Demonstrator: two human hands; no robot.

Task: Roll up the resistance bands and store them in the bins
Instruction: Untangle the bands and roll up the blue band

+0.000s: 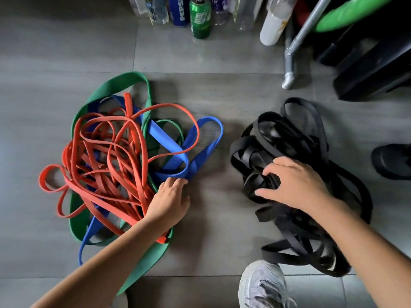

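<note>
Two tangles lie apart on the floor [222, 96]: red bands [106, 156], blue band [169, 141] and green band [117, 83] left, black bands [289, 134] right. Left hand [169, 201] rests on the coloured tangle, fingers [175, 183] together, tips touching the blue band. Right hand [295, 185], fingers [270, 171] spread and curled, grips the black bands.

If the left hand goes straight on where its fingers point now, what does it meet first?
Most likely the blue band: the left hand has its fingertips right at that band's folded loop. Whether they already touch it is unclear.
</note>
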